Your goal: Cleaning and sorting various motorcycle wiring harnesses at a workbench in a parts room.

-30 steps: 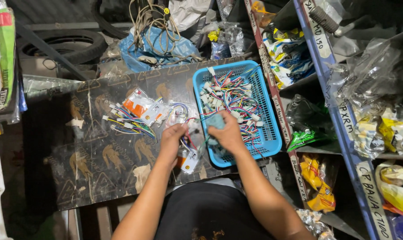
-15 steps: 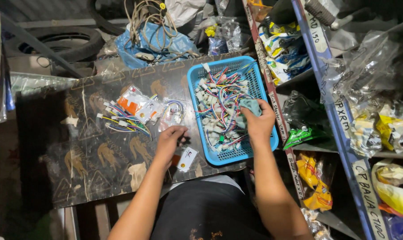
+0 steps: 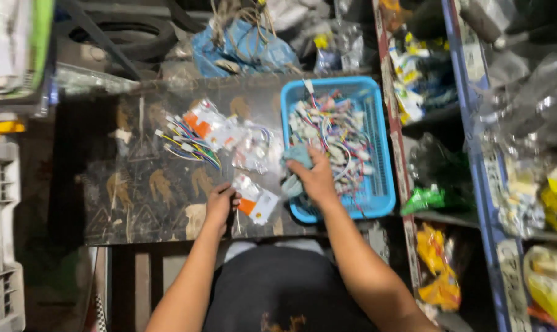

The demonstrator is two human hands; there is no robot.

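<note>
Sorting wire leads at a cluttered bench – our hands at the basket [image 3: 376, 144].

Our right hand [image 3: 317, 178] sits at the near-left corner of the blue basket, fingers closed on a pale blue cloth [image 3: 295, 161] that drapes over the rim; our left hand [image 3: 222, 201] rests on the table [image 3: 137, 197], fingers curled beside a small clear packet [image 3: 255, 200] with an orange patch, though we cannot tell whether it grips the packet. The basket holds a tangle of coloured wires [image 3: 330, 132] with white plugs; a second bundle [image 3: 189, 144] and more packets lie on the table to its left. We judge the cloth soft and light, best pinched anywhere along a fold – the wires limp, snag-prone, safest lifted by their plugs.
</note>
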